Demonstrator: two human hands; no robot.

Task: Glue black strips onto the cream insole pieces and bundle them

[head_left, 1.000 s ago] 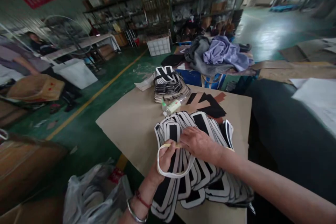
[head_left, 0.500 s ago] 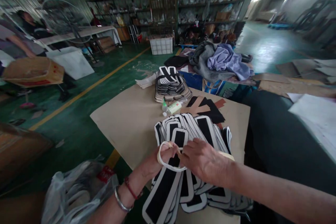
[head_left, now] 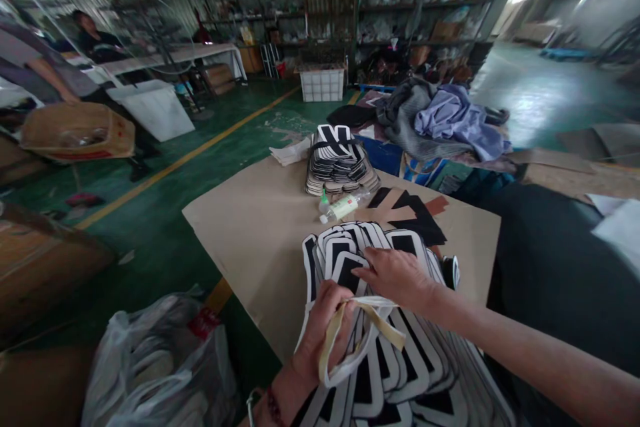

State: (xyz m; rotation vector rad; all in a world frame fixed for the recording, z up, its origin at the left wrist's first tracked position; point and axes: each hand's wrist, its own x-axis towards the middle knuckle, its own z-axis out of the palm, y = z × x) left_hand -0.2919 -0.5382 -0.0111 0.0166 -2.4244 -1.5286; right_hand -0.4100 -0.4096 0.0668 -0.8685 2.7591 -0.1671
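Closed around a looped cream-and-white band [head_left: 387, 328], my left hand [head_left: 323, 330] is above a spread pile of flat black pieces with white borders [head_left: 367, 387]. The band hangs in loops below the fingers, its free end pointing right. My right hand [head_left: 397, 277] is just beyond the band, over the upper part of the pile. Its thumb and fingers are apart near the top piece, with nothing seen between them; whether they touch the piece I cannot tell.
A strapped stack of similar pieces [head_left: 335, 163], a clear bottle [head_left: 344, 207] and dark scraps [head_left: 417, 217] lie on the brown board [head_left: 245, 227]. A full plastic bag [head_left: 160, 360] is at lower left. At far left a person holds a cardboard box [head_left: 80, 137].
My hands have come apart. The right has let go of the band and moved up over the pile; the left keeps the band, lower down. The view has shifted slightly left.
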